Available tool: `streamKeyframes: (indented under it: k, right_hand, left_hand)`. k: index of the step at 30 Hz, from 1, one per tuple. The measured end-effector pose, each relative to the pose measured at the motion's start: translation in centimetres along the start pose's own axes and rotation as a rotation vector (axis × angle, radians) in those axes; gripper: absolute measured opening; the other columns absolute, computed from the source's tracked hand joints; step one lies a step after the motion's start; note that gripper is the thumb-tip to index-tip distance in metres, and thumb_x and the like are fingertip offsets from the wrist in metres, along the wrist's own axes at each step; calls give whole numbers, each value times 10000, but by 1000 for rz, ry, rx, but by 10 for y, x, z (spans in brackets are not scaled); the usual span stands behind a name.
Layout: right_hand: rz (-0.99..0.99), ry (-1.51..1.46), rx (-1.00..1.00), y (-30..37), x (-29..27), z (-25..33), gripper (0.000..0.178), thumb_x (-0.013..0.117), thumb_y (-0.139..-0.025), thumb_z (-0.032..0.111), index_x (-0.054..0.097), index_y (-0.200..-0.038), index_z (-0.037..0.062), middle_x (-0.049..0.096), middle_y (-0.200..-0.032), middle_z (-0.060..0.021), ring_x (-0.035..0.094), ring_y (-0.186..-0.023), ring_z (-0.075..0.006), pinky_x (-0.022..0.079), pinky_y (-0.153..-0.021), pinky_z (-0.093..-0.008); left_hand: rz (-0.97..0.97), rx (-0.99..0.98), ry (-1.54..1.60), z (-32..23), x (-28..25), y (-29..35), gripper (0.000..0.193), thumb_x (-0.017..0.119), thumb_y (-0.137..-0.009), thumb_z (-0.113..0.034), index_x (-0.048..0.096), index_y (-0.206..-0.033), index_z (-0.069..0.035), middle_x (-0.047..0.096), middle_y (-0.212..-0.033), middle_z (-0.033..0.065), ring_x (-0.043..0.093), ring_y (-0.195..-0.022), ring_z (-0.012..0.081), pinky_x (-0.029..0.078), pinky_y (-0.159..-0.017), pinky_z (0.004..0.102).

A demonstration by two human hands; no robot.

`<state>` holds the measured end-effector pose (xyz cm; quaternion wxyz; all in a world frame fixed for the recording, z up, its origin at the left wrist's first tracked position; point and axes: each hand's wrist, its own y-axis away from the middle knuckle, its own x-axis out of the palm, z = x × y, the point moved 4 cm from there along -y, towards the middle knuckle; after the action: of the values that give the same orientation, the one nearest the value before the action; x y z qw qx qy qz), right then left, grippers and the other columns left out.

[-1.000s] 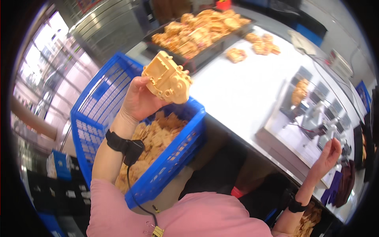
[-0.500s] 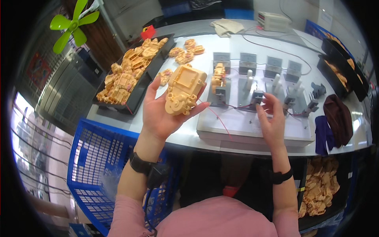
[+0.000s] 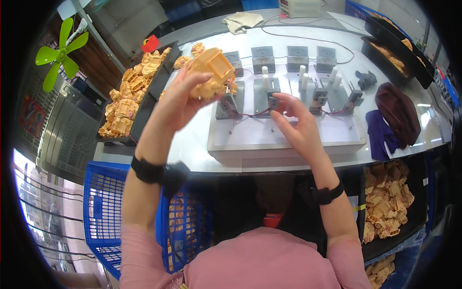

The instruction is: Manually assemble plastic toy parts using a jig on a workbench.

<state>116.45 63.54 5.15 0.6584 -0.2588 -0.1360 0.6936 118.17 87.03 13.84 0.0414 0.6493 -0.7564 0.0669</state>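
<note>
My left hand (image 3: 180,98) is closed around a yellow plastic gear housing (image 3: 219,67), raised and tilted over the table, its box-shaped recess showing. Behind it, another yellow part (image 3: 233,87) is partly hidden at the leftmost station of the white test board (image 3: 250,139). At the second station, the thumb and index finger of my right hand (image 3: 301,127) pinch a small dark clamp block (image 3: 273,102). A red-and-black wire pair (image 3: 260,113) runs to this block. White posts (image 3: 265,79) stand just behind it.
Panel meters (image 3: 263,59) line the board's back. A black tray (image 3: 168,72) heaped with yellow parts lies left, a blue basket (image 3: 103,212) below. Brown cloth (image 3: 397,115), purple cloth (image 3: 380,135) and a dark grey part (image 3: 365,79) lie right. More parts (image 3: 387,202) fill a lower bin.
My left hand has lifted and tipped the housing, which lay flat on the open palm before. My right hand remains at the second station's clamp block. The whole view has shifted.
</note>
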Motion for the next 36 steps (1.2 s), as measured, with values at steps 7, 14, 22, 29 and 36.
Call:
streamKeyframes:
  k: [7, 14, 22, 29, 36]
  right_hand:
    - [74, -98, 10, 2, -4, -5, 253, 708, -843, 160, 644, -1064, 57, 630, -870, -40, 592, -832, -125, 485, -772, -263]
    - [63, -126, 15, 6, -4, -2, 254, 696, -846, 115, 633, -1087, 63, 604, -836, 0, 564, -817, -90, 456, -793, -253]
    - [59, -144, -21, 2, -1, -6, 285, 711, -836, 218, 643, -1056, 50, 629, -844, -37, 588, -754, -113, 483, -721, -258]
    - [62, -151, 15, 4, -5, -15, 309, 695, -857, 256, 647, -1097, 65, 652, -874, -45, 603, -778, -119, 498, -730, -266]
    - [-18, -44, 31, 1, -13, -19, 321, 670, -895, 232, 617, -1177, 87, 671, -949, -56, 629, -848, -116, 501, -782, -255]
  left_hand:
    - [123, 437, -1273, -7, 44, -61, 414, 615, -765, -52, 608, -1179, -65, 636, -1037, 150, 596, -1072, 260, 499, -888, 349]
    - [201, 906, -1778, 21, 80, -76, 207, 566, -813, -49, 600, -1015, -71, 586, -1110, 83, 539, -1112, 281, 444, -922, 384]
    - [510, 791, -1674, 32, 90, -66, 552, 564, -699, 122, 543, -1207, -93, 532, -1254, 141, 514, -1189, 363, 460, -941, 424]
    - [537, 644, -1595, 46, 93, -64, 850, 618, -748, 118, 371, -1462, -272, 373, -1496, 142, 391, -1359, 334, 405, -1077, 424]
    - [117, 588, -1199, -16, 14, 27, 599, 646, -857, -64, 443, -1418, -122, 437, -1463, 109, 412, -1352, 263, 368, -1088, 439]
